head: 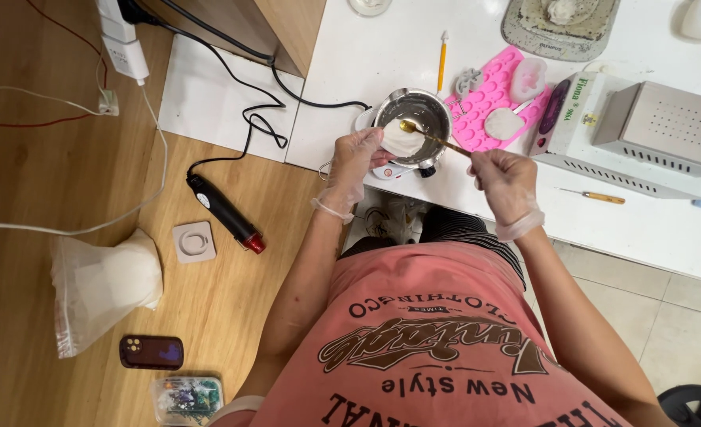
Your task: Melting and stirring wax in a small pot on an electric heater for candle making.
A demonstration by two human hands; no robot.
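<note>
The left hand (356, 162), in a thin clear glove, pinches a small white piece (402, 140) at the near rim of a small metal pot (420, 111); the right hand (505, 178), gloved too, is closed around the handle of a thin gold spoon (433, 138), whose bowl lies over the white piece, just inside the pot's near edge; the pot looks to hold a clear liquid, though that is hard to tell.

The pot stands on a white table (651, 225); just right of the pot lies a pink mould (489, 95) with white lumps on it; right of the mould sits a metal box machine (651, 126); beyond the pot lies a yellow stick (441, 59); further off from the pot, a grey tray (560, 28) holds white bits.

Left of the pot, a wooden surface (50, 182) carries a black heat tool (224, 209), a clear bag (101, 285) of white stuff, and a dark phone (151, 352).
</note>
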